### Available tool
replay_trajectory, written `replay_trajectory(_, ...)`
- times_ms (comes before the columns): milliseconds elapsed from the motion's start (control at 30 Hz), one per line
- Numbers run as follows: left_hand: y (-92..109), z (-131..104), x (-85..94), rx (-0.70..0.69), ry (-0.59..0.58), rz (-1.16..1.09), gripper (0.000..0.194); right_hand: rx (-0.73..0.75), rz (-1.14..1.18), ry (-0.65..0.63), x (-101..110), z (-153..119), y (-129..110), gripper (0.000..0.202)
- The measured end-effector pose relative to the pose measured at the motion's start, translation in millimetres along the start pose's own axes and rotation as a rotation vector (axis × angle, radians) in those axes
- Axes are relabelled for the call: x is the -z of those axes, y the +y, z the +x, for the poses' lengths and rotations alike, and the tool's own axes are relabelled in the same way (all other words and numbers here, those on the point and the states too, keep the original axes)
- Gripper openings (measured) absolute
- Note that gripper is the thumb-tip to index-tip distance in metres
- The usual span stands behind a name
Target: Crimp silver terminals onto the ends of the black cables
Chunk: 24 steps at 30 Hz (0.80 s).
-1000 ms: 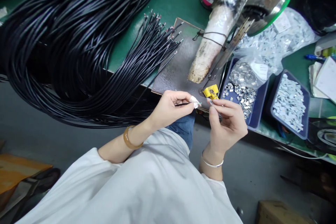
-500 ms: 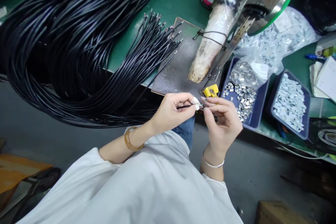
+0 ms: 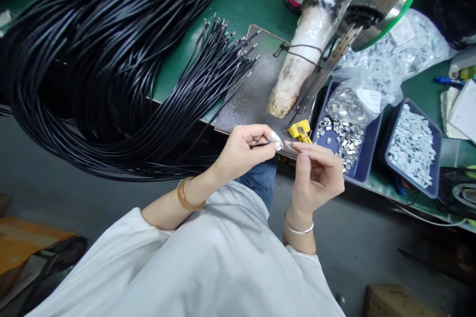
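My left hand (image 3: 245, 146) is closed in a pinch on a black cable (image 3: 258, 146), close to the cable's end. White tape wraps a fingertip, and the fingers hide most of the cable tip. Just to the right, my right hand (image 3: 318, 171) has its fingers curled and its index fingertip pointing at the cable end, a small gap apart. A tiny pale bit shows at that fingertip, too small to name. Beyond the hands sits a yellow part (image 3: 299, 130) at the foot of the machine (image 3: 292, 79).
A large bundle of black cables (image 3: 122, 69) drapes over the left table edge, stripped ends on a dark plate (image 3: 245, 101). To the right, one blue tray (image 3: 366, 158) holds small metal pieces and another tray (image 3: 435, 190) pale ones. Plastic bags (image 3: 412, 54) lie behind.
My right hand has drawn slightly away from the cable end, its thumb lower and further from the left fingertips. Coloured wires seen at the tip are now mostly hidden. My left hand stays nearly in place.
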<state>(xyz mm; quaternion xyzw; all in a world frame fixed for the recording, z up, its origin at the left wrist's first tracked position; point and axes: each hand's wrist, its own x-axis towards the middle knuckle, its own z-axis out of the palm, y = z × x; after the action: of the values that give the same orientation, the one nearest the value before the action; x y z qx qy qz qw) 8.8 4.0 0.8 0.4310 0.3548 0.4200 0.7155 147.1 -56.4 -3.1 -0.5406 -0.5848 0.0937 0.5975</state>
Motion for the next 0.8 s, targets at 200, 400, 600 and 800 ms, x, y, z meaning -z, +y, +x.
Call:
replay_trajectory(200, 0.9, 1.9, 1.1, -0.013, -0.017, 0.033, 0.010, -0.013, -0.071, -0.062, 0.5, 0.2, 6.0, 0.010)
replay_trajectory(400, 3.5, 4.3, -1.1, -0.039, 0.012, 0.050, 0.010, 0.163, -0.230, -0.091, 0.6, 3.0, 10.8, 0.016)
replay_trajectory(600, 2.5, 7.4, -4.2, -0.049, 0.094, 0.104, 0.007, 0.298, -0.355, -0.100, -0.9, 6.1, 15.8, 0.017)
replay_trajectory(800, 2.2, 12.1, -5.4, -0.055, 0.138, 0.130, 0.007, 0.337, -0.358, -0.087, -5.5, 11.3, 17.2, 0.021)
